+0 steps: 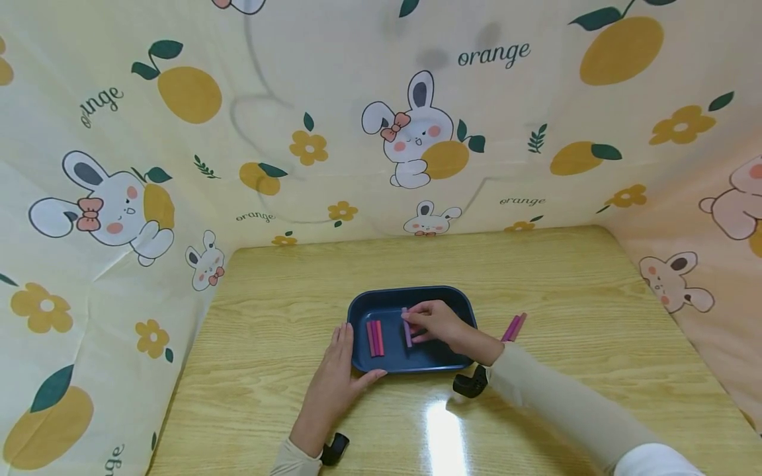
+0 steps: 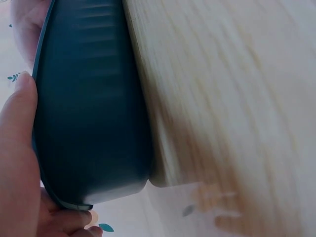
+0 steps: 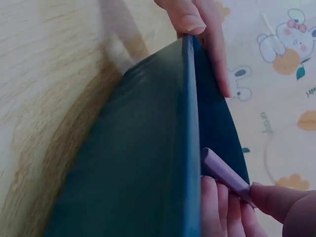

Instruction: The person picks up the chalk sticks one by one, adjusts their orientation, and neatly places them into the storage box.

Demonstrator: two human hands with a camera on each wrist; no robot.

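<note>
A dark blue tray (image 1: pixel 411 362) with rounded corners stands on the wooden table. My left hand (image 1: pixel 336 373) holds its near left corner, thumb on the near rim and fingers along the left side. My right hand (image 1: pixel 440 325) pinches a light purple stick (image 1: pixel 407 329), chalk-like in shape, over the middle of the tray. In the right wrist view the stick (image 3: pixel 224 173) lies between thumb and fingers behind the tray wall (image 3: pixel 190 138). Three pink, purple and coral sticks (image 1: pixel 375 338) lie side by side in the tray's left part.
Two sticks (image 1: pixel 514 326), purple and pinkish, lie on the table (image 1: pixel 571 297) right of the tray, partly behind my right wrist. Printed cloth (image 1: pixel 333 99) with rabbits and oranges walls off the back and both sides. Dark devices (image 1: pixel 470 382) sit at both wrists.
</note>
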